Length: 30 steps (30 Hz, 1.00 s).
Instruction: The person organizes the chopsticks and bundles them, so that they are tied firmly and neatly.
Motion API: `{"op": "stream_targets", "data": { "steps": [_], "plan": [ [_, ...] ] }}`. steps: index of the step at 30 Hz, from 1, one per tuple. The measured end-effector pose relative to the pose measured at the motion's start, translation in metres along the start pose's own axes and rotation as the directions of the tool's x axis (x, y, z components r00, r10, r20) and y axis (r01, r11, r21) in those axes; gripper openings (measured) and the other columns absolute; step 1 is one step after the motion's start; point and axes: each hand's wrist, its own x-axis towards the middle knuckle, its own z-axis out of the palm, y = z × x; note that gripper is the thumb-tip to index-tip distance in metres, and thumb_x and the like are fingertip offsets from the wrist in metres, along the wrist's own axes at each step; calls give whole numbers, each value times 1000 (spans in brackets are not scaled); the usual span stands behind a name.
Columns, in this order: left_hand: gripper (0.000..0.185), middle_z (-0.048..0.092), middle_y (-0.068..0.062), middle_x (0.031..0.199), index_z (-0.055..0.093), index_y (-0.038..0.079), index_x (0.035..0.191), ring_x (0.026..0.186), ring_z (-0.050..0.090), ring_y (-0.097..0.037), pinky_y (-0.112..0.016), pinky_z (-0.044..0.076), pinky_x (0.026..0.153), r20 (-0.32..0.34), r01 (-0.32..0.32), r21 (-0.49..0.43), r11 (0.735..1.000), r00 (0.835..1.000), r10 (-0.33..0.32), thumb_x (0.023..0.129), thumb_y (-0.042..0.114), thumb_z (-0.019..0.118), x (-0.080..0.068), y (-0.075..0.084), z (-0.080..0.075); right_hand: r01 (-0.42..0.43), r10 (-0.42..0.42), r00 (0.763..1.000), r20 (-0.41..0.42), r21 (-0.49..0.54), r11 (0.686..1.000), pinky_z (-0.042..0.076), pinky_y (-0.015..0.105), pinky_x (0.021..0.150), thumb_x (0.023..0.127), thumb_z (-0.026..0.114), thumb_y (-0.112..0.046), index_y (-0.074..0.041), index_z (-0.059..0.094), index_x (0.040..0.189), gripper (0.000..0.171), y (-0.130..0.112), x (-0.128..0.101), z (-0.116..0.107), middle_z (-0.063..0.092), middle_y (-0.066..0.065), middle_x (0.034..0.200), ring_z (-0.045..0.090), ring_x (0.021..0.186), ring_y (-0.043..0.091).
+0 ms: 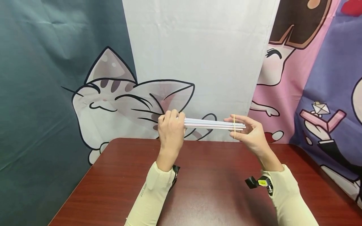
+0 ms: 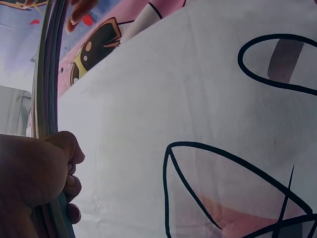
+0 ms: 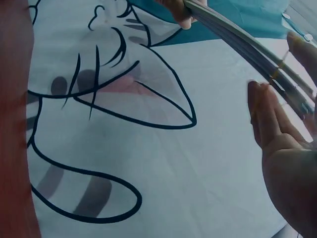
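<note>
Overall, the head view shows one red-brown bench (image 1: 209, 179) before a cartoon-printed cloth (image 1: 198, 53); above it the left hand (image 1: 171, 126) grips one bundle of sticks (image 1: 207, 123), too bunched to count, and the right hand (image 1: 251, 131), fingers (image 1: 244, 118) spread, stretches one rubber band (image 1: 234, 132) across their end. The left wrist view adds a pale, unclear shape (image 2: 14, 110), the right wrist view the printed cat's tail (image 3: 94, 194) uncovered.

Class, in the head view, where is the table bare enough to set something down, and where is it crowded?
The table shows bare between the left sleeve and right sleeve, and outward from each to its side edges. Crowded: the space spanned by the left hand, sticks, rubber band and right hand.
</note>
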Motion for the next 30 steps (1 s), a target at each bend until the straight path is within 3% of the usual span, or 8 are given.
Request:
{"op": "stream_targets", "data": {
  "steps": [3,8,11,15,19,23,26,30],
  "plan": [
    [19,54,-5,77,57,11,77,78,54,-23,-37,41,80,-4,-11,7,1000,1000,11,75,9,76,-1,2,0,-73,72,997,-12,-171,983,52,18,60,73,76,15,0,67,124,54,-5,4,3,74,1,107,69,81,10],
    [18,54,-5,77,57,11,78,79,54,-23,-37,41,81,0,-10,11,1000,1000,10,77,10,75,-1,2,0,-137,147,989,-11,-443,886,48,24,47,72,84,-1,-5,71,121,51,-16,14,3,74,-6,104,63,66,10],
    [18,54,-5,77,57,11,78,79,54,-23,-37,41,81,2,-3,13,1000,1000,3,77,10,74,-2,1,-1,-151,191,981,28,-502,852,48,28,42,71,87,-5,-5,71,120,51,-23,17,3,74,-6,104,61,61,11],
    [17,53,-4,76,57,12,77,76,53,-23,-37,41,80,-6,-11,15,1000,1000,11,78,9,73,-3,2,-1,-137,196,979,62,-517,845,46,31,39,72,87,-7,-6,72,119,50,-29,18,4,75,-1,105,61,60,11],
    [16,52,-4,75,56,12,76,74,52,-22,-36,41,79,-7,-17,13,1000,1000,17,82,7,70,-4,3,0,-48,120,988,97,-545,837,48,30,40,72,87,-6,-9,73,116,46,-33,17,8,73,7,110,65,71,10],
    [18,52,-4,74,55,13,73,74,52,-22,-36,40,79,6,-20,16,1000,1000,19,83,6,68,-3,4,0,107,-30,991,132,-628,771,51,25,44,68,87,-1,-9,75,110,44,-35,18,11,72,9,108,67,82,6],
    [19,52,-3,75,55,14,72,75,52,-21,-35,40,78,16,-25,20,999,1000,25,83,5,68,-2,5,0,271,-186,962,198,-657,704,54,19,59,61,90,3,-5,76,105,46,-33,20,13,73,10,104,68,88,5],
    [18,53,-3,75,56,14,72,75,53,-21,-35,40,78,20,-32,13,999,999,32,83,5,68,-2,9,0,437,-327,899,292,-654,618,50,12,76,54,92,3,-2,77,99,48,-28,22,19,74,12,99,69,86,12]
  ]
}}
